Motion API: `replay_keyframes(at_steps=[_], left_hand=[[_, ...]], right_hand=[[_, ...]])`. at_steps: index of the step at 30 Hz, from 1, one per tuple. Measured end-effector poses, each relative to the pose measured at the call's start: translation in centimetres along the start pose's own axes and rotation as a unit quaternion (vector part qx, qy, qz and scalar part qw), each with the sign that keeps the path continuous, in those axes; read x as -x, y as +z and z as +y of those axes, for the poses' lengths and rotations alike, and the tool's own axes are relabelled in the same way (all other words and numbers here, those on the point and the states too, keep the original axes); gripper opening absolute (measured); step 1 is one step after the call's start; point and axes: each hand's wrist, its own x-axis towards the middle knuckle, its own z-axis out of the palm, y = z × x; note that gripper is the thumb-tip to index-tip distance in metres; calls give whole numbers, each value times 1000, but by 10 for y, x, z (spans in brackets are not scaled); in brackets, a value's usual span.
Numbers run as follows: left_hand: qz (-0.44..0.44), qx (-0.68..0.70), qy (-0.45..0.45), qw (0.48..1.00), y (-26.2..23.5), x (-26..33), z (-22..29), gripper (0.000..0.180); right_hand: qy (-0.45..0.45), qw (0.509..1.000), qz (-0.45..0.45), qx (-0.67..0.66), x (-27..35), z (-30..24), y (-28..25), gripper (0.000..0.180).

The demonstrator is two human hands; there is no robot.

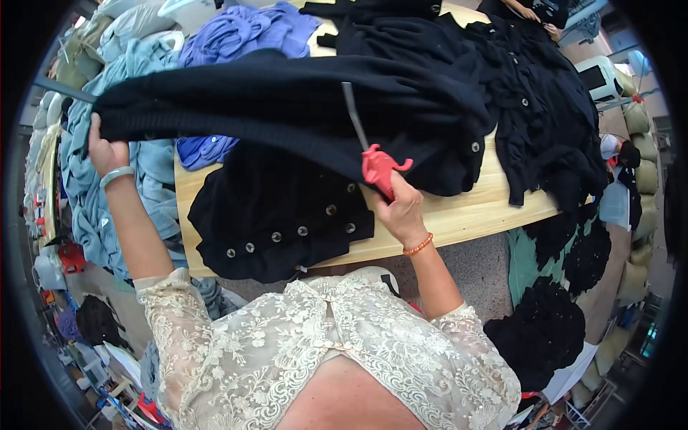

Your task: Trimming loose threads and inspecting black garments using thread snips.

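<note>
A black knit cardigan (287, 93) is stretched across the table in front of me, its ribbed edge raised. Out at the far left, my left hand (107, 147) grips one end of that ribbed edge. My right hand (401, 211), near the middle, is closed around a red air blow gun (380, 168) with a thin, slightly bent metal nozzle pointing away over the cardigan. Whether its fingers also hold any cloth is hidden. Below the raised edge, a black buttoned garment (279, 208) lies on the table, several round buttons showing.
More black garments (534, 107) cover the table's right side. Light blue clothes (115, 208) are heaped at the left, purple ones (244, 32) behind. The wooden table (444, 222) ends close to me. Black cloth (541, 330) lies low at right. Another person's hand (527, 13) shows at upper right.
</note>
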Motion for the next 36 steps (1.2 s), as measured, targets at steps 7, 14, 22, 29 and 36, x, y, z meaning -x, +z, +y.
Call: replay_keyframes(at_steps=[7, 14, 22, 29, 36], left_hand=[[-323, -537, 103, 772, -52, 148, -108, 83], [-477, -446, -114, 748, -37, 252, -120, 39], [-436, -379, -76, 813, -5, 222, -73, 20], [-297, -326, 60, 896, -19, 211, 33, 14], [-230, -269, -72, 932, -90, 253, 116, 22]], right_hand=[[-69, 982, -165, -55, 3, -76, 98, 26], [6, 974, -190, -122, 3, -79, 140, 39], [-8, 994, -104, 36, 36, -33, 153, 47], [-37, 998, -6, 41, -12, -33, 51, 45], [29, 976, -209, 50, -23, -76, -71, 32]])
